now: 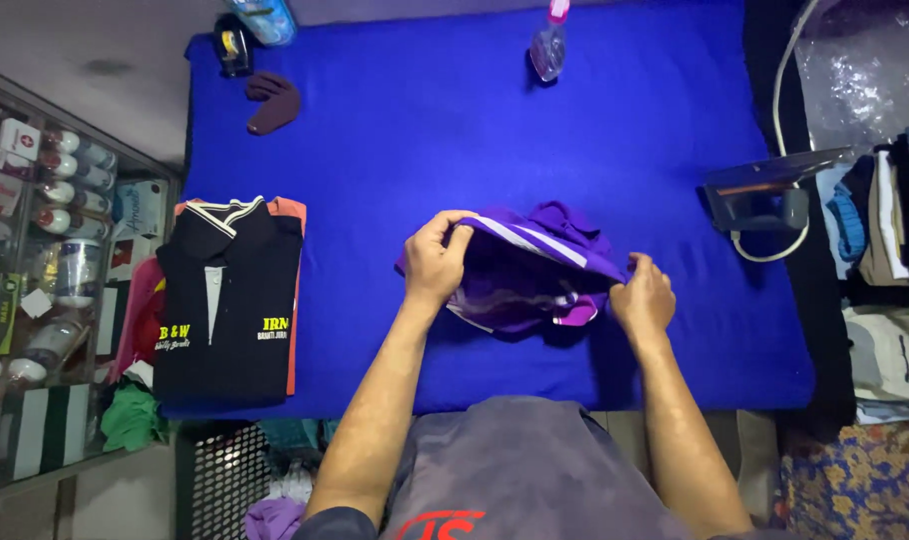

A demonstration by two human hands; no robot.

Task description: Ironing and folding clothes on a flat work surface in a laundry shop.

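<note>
Both hands grip a purple shirt on the blue worktop: left hand pinching its edge, right hand apparently likewise (fingers partly hidden); folded black shirt nearby.

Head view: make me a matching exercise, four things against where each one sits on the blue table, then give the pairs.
Things:
1. purple shirt
2. black shirt
3. spray bottle
4. iron

Places:
A. far edge of the blue table, standing upright
B. near middle, held by the left hand and the right hand
C. right edge, with a white cord
D. left edge, folded on top of a stack

Pairs: 1-B, 2-D, 3-A, 4-C
</note>
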